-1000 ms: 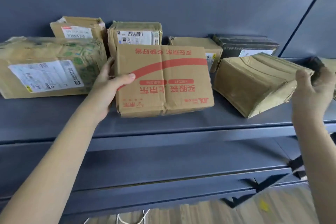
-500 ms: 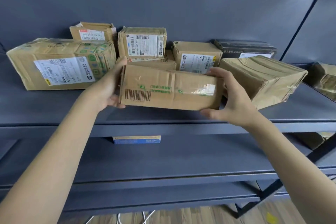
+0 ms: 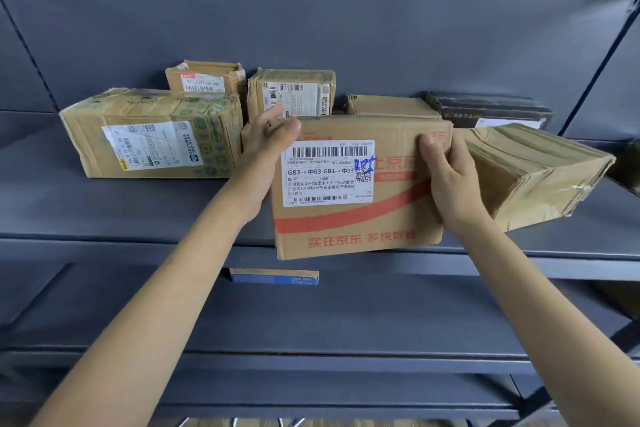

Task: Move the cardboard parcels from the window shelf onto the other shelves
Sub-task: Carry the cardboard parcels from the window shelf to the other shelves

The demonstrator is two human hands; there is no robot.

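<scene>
— Where is the red-printed parcel (image 3: 360,187)?

— Held upright over the front edge of the grey shelf (image 3: 138,215), its label facing the camera and its bottom edge hanging just past the lip. The left hand (image 3: 266,152) grips its upper left corner, thumb on the face; the right hand (image 3: 450,180) is wrapped round its right edge.

— What crowds it?

— Left of the parcel lies a large green-printed box (image 3: 156,135), near but apart. Right of it, a tilted, tape-wrapped brown box (image 3: 540,173) sits just beside the right hand. Behind the parcel three smaller labelled boxes (image 3: 292,92) and a black box (image 3: 488,107) line the back panel.

— Open room?

— Bare shelf in front of the green-printed box, left of the parcel. Below the parcel, a lower shelf (image 3: 381,315) carries a blue-edged box (image 3: 273,277).
</scene>
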